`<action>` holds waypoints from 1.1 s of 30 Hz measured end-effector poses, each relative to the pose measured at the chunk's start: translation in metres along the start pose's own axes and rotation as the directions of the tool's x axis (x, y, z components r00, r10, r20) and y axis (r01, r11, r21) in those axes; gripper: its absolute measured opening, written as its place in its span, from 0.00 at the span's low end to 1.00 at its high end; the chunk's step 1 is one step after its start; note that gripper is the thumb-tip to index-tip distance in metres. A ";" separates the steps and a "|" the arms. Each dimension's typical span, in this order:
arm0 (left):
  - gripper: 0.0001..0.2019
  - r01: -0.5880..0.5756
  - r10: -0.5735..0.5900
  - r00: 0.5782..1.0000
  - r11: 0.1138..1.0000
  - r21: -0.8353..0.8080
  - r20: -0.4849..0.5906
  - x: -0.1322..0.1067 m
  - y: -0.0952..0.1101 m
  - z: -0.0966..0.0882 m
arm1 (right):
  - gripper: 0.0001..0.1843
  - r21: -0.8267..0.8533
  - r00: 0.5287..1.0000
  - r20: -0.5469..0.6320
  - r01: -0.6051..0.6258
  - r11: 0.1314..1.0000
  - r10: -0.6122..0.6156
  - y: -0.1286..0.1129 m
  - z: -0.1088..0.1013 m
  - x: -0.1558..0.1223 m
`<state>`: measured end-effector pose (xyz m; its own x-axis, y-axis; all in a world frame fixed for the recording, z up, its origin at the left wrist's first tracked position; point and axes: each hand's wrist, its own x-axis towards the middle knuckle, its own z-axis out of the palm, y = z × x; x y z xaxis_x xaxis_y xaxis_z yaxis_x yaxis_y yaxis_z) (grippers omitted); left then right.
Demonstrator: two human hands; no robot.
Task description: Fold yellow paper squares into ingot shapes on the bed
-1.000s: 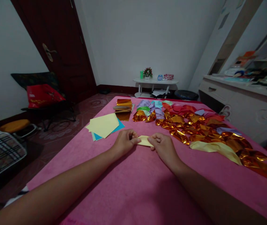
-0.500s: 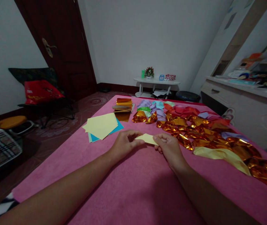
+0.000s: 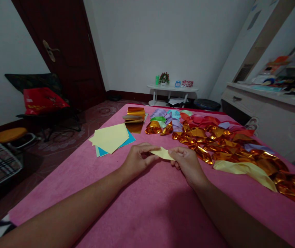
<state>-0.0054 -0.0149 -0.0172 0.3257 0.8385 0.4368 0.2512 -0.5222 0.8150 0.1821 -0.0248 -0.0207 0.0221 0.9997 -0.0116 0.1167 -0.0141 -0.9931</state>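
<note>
A small folded piece of yellow paper (image 3: 163,153) is held between both hands, just above the pink table cover (image 3: 142,206). My left hand (image 3: 137,159) pinches its left end between thumb and forefinger. Gripping the right end is my right hand (image 3: 187,162), thumb on top and fingers curled beneath. To the left lie flat sheets of yellow paper (image 3: 111,137) with a blue sheet (image 3: 128,140) under them. On the right, a folded yellow paper piece (image 3: 244,171) lies beside many crinkled gold foil pieces (image 3: 230,151).
Behind the hands stands a stack of gold foil sheets (image 3: 135,119). Purple paper pieces (image 3: 174,124) and red paper pieces (image 3: 201,120) spread along the far right. Beyond are a small white table (image 3: 173,88), a cabinet (image 3: 266,113) and a chair with a red bag (image 3: 43,100).
My left forefinger has moved over the top of the yellow paper, and the paper's left end tilts slightly differently. Both hands keep hold. The view has shifted a little.
</note>
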 end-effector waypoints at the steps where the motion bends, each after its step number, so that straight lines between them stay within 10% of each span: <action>1: 0.13 0.010 -0.010 1.000 1.000 -0.008 -0.002 0.000 0.000 0.000 | 0.13 -0.001 1.000 -0.001 -0.004 1.000 0.004 0.000 0.000 0.000; 24: 0.13 0.324 -0.349 0.933 0.920 -0.221 -0.084 0.004 -0.003 0.004 | 0.14 -0.142 0.995 0.009 0.104 0.984 -0.103 0.002 0.006 -0.006; 33: 0.14 0.286 -0.285 0.948 0.958 -0.011 -0.138 0.002 -0.009 0.005 | 0.10 -0.572 0.952 0.048 0.275 0.773 -0.303 0.001 0.013 -0.013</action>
<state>-0.0024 -0.0096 -0.0262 0.1114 0.9657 0.2345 0.3239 -0.2584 0.9101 0.1695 -0.0376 -0.0228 -0.0624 0.9566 0.2847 0.6642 0.2527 -0.7036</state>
